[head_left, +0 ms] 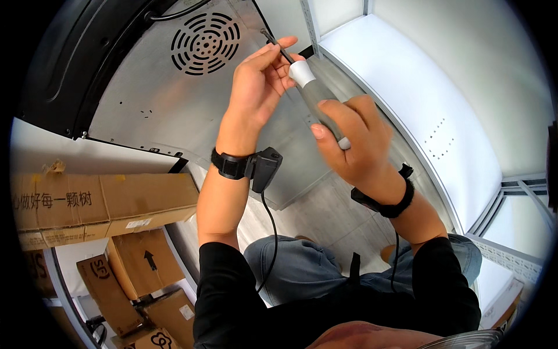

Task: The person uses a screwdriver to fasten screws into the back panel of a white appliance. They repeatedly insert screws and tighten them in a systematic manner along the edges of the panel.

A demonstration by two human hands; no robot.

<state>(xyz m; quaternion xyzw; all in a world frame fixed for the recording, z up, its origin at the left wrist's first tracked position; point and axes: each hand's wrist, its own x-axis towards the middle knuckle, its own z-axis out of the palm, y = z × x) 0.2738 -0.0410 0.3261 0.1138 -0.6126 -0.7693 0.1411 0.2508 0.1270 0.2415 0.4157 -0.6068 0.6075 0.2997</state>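
Note:
My right hand grips the grey handle of a screwdriver with a white collar. Its thin dark shaft points up and left to the metal back panel of an appliance. My left hand pinches the shaft near its tip, fingers closed around it, right against the panel's upper edge. Both wrists wear black straps; a small black device with a cable hangs from the left one.
A round vent grille sits in the panel above left of my hands. White shelving stands to the right. Several cardboard boxes are stacked at lower left. My knees in jeans are below.

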